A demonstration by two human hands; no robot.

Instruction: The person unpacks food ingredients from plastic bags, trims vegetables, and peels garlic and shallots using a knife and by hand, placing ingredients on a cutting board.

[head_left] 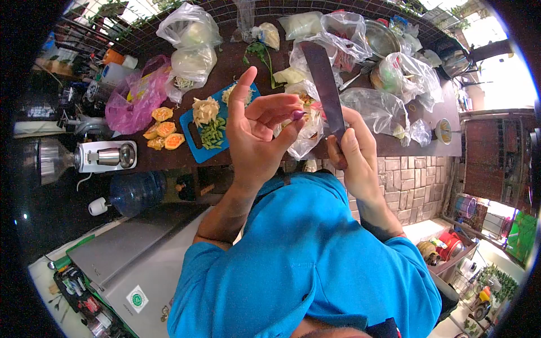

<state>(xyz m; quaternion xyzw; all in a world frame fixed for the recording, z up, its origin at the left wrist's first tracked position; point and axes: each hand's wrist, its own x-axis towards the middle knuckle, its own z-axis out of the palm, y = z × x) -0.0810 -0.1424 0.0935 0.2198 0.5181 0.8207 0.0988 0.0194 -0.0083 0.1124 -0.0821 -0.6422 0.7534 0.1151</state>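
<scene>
My left hand (260, 127) pinches a small purple shallot (297, 115) between thumb and fingertips, with the index finger raised. My right hand (360, 160) is wrapped round the handle of a knife (325, 84), whose broad dark blade points up and away from me. The blade is beside the shallot, apart from it. Behind my left hand lies a blue cutting board (194, 141) with cut green beans (212, 134) and a pale shredded heap (205, 111). Beyond my hands, a clear plastic bag (307, 143) with food scraps lies at the table's near edge.
Orange-yellow pieces (165, 128) and a pink plastic bag (138, 93) lie at the left, near a kitchen scale (106, 156). Clear bags (380, 110), a metal bowl (382, 38) and a small bowl (443, 130) are on the right. Leafy greens (260, 53) lie at the back.
</scene>
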